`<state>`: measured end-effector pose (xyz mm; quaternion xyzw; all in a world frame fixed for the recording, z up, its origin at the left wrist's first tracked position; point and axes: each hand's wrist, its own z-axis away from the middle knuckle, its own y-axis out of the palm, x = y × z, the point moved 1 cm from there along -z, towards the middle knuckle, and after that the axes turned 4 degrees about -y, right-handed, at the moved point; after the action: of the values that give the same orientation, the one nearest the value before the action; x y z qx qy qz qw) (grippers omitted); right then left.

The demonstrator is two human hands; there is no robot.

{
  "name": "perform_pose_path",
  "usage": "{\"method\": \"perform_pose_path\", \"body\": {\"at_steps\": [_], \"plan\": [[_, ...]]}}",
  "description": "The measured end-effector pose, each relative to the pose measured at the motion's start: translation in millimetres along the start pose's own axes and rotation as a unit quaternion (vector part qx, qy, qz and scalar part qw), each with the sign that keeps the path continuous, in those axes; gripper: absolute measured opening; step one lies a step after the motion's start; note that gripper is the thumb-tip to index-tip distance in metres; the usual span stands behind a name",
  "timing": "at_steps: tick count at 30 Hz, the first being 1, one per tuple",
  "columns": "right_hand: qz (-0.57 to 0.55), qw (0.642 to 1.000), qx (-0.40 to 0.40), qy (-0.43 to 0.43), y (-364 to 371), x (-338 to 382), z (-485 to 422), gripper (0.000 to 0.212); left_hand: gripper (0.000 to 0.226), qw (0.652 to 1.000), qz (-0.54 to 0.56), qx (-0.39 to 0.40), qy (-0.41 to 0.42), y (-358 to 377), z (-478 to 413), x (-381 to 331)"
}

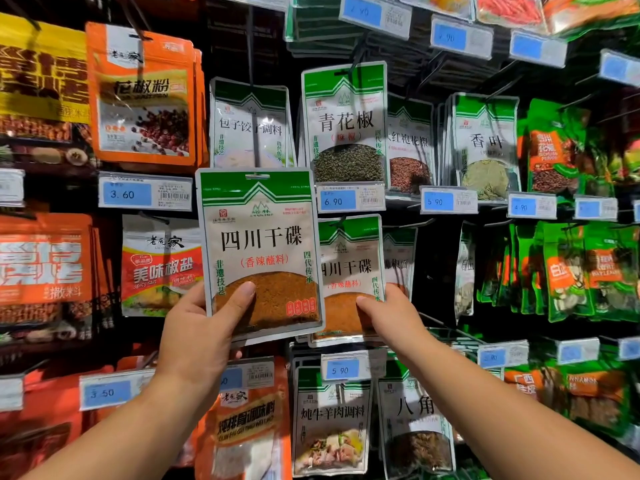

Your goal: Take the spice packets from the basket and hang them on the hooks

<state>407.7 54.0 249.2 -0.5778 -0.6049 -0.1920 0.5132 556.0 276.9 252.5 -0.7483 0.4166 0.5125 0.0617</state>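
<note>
Pinching the lower left corner of a green-topped spice packet (261,251), the left hand (201,327) sets its thumb on the front with its fingers (237,354) curled behind, holding it upright before the display. The right hand (391,317) pinches the lower right edge of a matching hung packet (349,271) just behind.

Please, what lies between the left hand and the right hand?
In the head view, the bottom of the held packet in the left hand, overlapping the hanging packet that the right hand pinches.
</note>
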Motion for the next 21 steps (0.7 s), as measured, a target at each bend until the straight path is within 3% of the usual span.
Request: {"method": "perform_pose_path", "body": {"at_steps": [11, 15, 18, 21], "plan": [[0.147, 0.989, -0.018, 0.021, 8.5, 0.0, -22.5, 0.050, 0.027, 1.000, -0.001, 0.013, -0.015, -4.7, 1.8, 6.2], [0.156, 0.987, -0.034, 0.024, 4.0, 1.4, -11.7, 0.052, 0.026, 0.999, 0.002, 0.021, -0.025, -5.0, 5.0, 7.0], [0.144, 0.986, -0.088, -0.004, 0.8, 4.4, 1.6, 0.055, 0.026, 0.999, 0.001, 0.031, -0.039, -3.1, 7.2, 9.0], [0.078, 0.986, -0.129, -0.073, -1.9, 16.6, 21.9, 0.037, 0.034, 0.998, 0.006, 0.046, -0.049, -0.9, 9.0, 12.7]]}}
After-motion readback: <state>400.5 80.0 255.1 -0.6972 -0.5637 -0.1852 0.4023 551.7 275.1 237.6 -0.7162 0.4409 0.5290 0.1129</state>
